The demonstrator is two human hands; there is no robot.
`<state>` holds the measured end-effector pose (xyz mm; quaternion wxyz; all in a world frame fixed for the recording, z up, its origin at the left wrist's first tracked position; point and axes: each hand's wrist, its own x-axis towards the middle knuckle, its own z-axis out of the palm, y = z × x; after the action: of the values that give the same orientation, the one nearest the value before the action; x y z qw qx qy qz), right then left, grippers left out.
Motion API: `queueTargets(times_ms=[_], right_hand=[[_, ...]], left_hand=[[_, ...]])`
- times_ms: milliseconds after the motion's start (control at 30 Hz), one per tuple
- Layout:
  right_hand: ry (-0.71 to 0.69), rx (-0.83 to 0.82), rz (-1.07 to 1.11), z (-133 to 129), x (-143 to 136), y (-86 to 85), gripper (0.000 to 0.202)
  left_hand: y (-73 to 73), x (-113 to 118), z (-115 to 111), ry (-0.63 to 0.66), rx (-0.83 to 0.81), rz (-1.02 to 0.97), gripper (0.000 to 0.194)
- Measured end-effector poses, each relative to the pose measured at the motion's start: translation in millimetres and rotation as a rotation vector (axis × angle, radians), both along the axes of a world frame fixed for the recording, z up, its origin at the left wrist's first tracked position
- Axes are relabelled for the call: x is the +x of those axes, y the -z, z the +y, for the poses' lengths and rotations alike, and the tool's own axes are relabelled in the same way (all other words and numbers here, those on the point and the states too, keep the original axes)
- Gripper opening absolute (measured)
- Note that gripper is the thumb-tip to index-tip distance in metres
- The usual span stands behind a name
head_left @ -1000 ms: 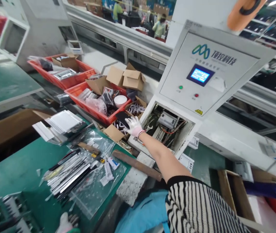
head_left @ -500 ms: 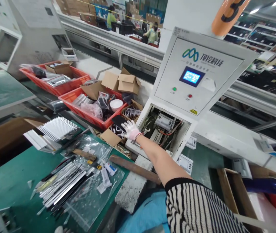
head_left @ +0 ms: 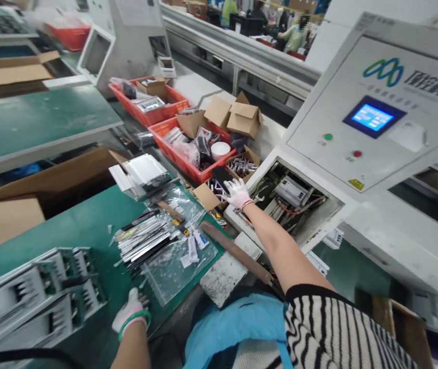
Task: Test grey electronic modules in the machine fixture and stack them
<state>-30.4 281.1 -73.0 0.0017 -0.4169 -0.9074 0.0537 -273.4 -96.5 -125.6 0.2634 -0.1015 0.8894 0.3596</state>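
Observation:
My right hand [head_left: 237,193], in a white and pink glove, reaches out to a black flat object [head_left: 222,175] lying over a small carton of parts. Its fingers are spread, with the tips at the near edge of that object. Over the green tabletop [head_left: 92,225] at the lower left is my left hand [head_left: 130,311], gloved in white below a green bangle, fingers apart and nothing visible in them. Metal housings [head_left: 45,297] stand to its left. Beyond it, a pile of thin metal strips [head_left: 144,243] lies beside a clear plastic bag [head_left: 178,274].
Red bins [head_left: 176,156] of parts and open cartons [head_left: 244,120] line the back. A wooden bar [head_left: 238,253] lies by the table's right edge. The white machine [head_left: 319,110], with a screen and an open compartment, stands right. A person [head_left: 294,36] sits far behind.
The view has swung left and down, so the scene shifts right. My left hand and the metal housings have come more fully into view. My right hand stays by the black object.

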Motion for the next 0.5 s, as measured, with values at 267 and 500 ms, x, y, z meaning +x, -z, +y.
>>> queueTargets(times_ms=[267,500], right_hand=[[-0.018,0.023,0.012,0.4,3.4,7.7,0.063],[-0.025,0.036,0.007,1.2,3.4,7.1,0.062]], left_hand=[[-5.5,6.2,0.5,-0.274,0.094,-0.064,0.034],[-6.7,8.1,1.9,-0.292,0.111,-0.059,0.03]])
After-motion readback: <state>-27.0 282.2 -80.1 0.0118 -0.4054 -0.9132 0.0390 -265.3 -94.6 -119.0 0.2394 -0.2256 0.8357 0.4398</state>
